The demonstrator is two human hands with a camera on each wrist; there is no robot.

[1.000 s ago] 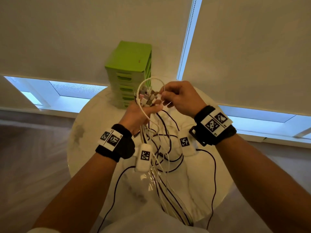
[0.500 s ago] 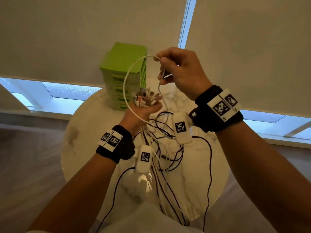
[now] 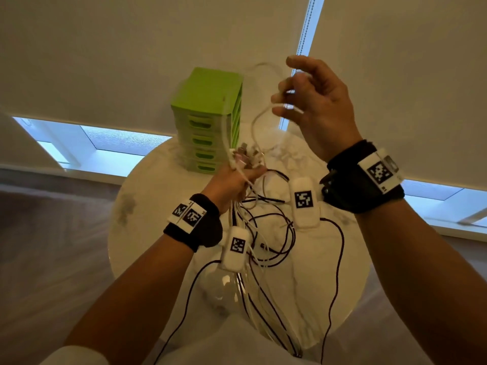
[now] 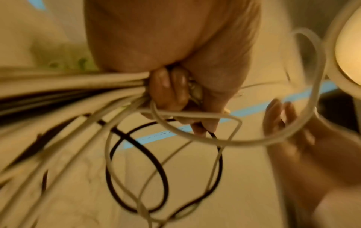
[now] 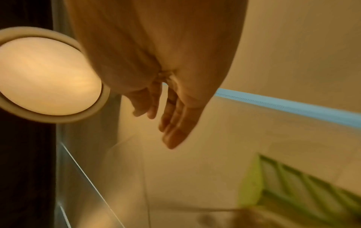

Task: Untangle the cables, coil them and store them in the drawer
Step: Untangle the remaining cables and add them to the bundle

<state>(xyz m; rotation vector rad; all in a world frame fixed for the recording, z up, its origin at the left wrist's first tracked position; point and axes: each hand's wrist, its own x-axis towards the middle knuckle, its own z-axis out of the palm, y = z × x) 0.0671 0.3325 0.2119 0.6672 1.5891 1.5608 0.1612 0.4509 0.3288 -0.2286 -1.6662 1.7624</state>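
Head view. The left hand is closed in a fist around a bundle of cables, white and black together. The plug ends stick up out of the top of the fist, and the long runs hang down from under it, looping over the round white table below both hands. The right hand is raised above and to the right of the left one. Its fingers are loosely spread and only half curled (motion blur here). A white cable arcs up from the left fist toward the right fingertips; a short white piece shows at those fingertips, but whether they pinch it cannot be told from this view. The green drawer unit stands on the table beyond the left hand, all its drawers pushed in. Both wrists carry black bands with white coded tags.

Left wrist view. The fingers are curled tight on the cable bundle, which fans out to the left of the fist. Black and white loops hang beneath it. One white loop sweeps out to the right, toward the blurred right hand.

Right wrist view. The right hand shows straight, relaxed fingers with nothing between them (no cable is visible in the palm). The green drawer unit sits blurred at lower right, below the fingertips.
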